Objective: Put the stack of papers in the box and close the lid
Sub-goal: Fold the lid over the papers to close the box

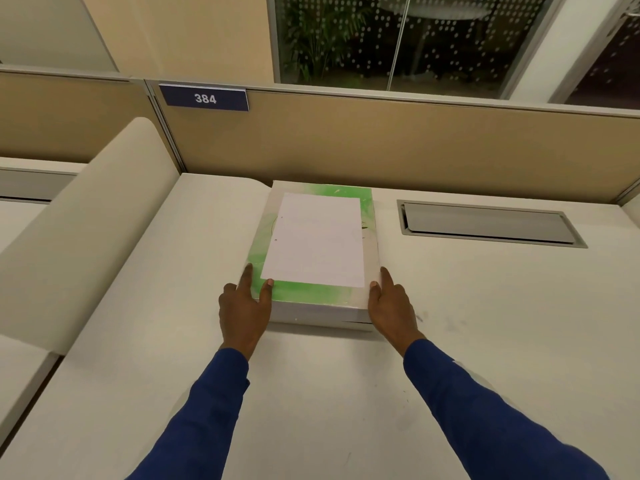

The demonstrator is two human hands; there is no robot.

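A flat white and green box lies on the desk with its lid down. White papers, the top sheet punched with two holes, rest on top of the lid. My left hand clasps the box's near left corner, thumb on the lid beside the papers' corner and fingers along the left side. My right hand clasps the near right corner the same way, thumb on the lid's edge. How thick the stack is cannot be told from this angle.
The cream desk ends at a tan partition bearing a sign "384". A grey cable hatch is set in the desk to the right of the box. A curved cream divider rises on the left.
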